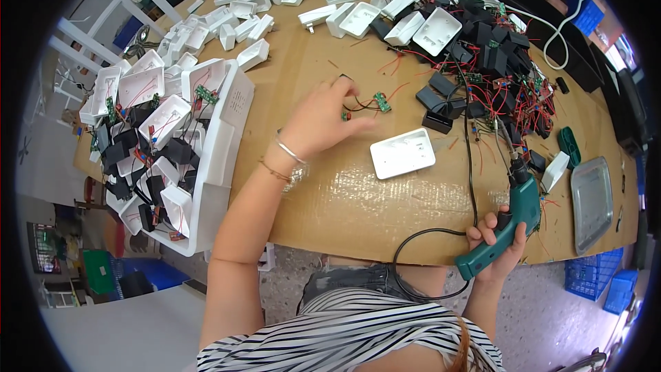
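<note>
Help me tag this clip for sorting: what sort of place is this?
Probably a small electronics assembly workbench. A cardboard-covered table holds heaps of white plastic casings, and a pile of black parts with red wires. The right hand holds a green electric screwdriver; the left hand touches a small wired circuit board.

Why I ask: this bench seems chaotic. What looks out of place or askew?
Nothing looks damaged. The white tray of housings overhangs the cardboard-covered table's near edge, tilted. The right hand holds the green electric screwdriver past that edge.
</note>
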`<state>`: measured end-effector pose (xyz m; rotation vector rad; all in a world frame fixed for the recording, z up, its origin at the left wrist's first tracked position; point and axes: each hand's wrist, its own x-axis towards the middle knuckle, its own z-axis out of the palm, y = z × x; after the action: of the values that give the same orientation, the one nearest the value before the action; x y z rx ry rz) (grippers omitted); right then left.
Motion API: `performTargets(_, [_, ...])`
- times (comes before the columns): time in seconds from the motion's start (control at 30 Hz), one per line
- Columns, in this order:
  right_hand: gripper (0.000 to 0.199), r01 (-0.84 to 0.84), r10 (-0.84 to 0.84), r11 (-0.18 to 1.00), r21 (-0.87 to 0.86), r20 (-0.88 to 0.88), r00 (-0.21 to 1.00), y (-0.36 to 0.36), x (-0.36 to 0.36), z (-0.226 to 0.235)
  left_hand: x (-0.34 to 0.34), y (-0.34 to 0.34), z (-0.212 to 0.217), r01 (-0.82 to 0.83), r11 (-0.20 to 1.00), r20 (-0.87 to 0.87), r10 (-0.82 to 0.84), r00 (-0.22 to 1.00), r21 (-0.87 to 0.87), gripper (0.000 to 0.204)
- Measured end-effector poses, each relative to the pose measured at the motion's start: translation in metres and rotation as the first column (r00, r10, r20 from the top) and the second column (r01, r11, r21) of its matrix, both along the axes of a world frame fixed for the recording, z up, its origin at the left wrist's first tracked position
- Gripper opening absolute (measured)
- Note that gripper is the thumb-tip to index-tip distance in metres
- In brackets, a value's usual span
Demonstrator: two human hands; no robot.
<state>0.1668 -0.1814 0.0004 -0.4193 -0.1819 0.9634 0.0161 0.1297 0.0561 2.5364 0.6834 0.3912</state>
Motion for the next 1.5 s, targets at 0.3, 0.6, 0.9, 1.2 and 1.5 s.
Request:
performTargets(0.3, [0.040, 0.028, -0.028, 0.999, -0.015, 0.000, 1.000, 0.000, -0.002, 0.000, 0.000, 0.004, -0.017, 0.022, 0.997, -0.014, -0.023, 1.000, -0.077, 0.035])
performTargets(0.6, [0.039, 0.039, -0.039, 0.999, 0.002, 0.066, 0.997, 0.000, -0.005, -0.001, -0.023, -0.008, -0.032, -0.074, 0.991, 0.360, 0.028, 0.933, 0.114, 0.014])
performTargets(0.9, [0.039, 0.058, -0.051, 0.998, -0.032, 0.176, 0.983, -0.003, -0.008, -0.002, -0.033, -0.014, -0.040, -0.135, 0.941, 0.172, 0.084, 0.982, 0.310, 0.013])
performTargets(1.2, [0.038, 0.064, -0.056, 0.997, -0.052, 0.140, 0.989, 0.001, -0.008, 0.000, -0.042, -0.009, -0.050, -0.139, 0.951, 0.230, 0.075, 0.970, 0.277, 0.012])
performTargets(1.5, [0.043, 0.070, -0.055, 0.997, -0.040, 0.301, 0.952, 0.000, -0.026, 0.007, -0.047, -0.064, -0.014, -0.011, 0.849, 0.443, 0.287, 0.849, -0.528, 0.014])
